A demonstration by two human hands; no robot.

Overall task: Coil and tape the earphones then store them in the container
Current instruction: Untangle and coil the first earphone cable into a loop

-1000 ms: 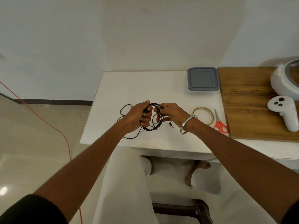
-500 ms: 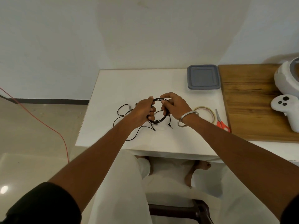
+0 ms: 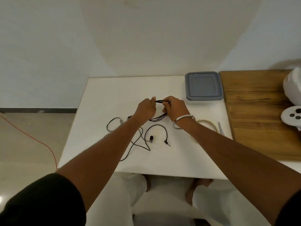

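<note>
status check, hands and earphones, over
Left hand and right hand both gripping earphones coil. Loose cable, plug on table. Container lidded; tape untouched.

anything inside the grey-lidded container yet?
Cannot tell. The container sits closed, its grey lid hiding the inside. The earphones are outside it, held in the left hand and right hand.

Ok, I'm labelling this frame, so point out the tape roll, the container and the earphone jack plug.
tape roll (image 3: pixel 210 123): head view, on its visible ring edge.
container (image 3: pixel 203 86): head view, centre of its grey lid.
jack plug (image 3: pixel 167 142): head view, on the plug's black body.
</note>
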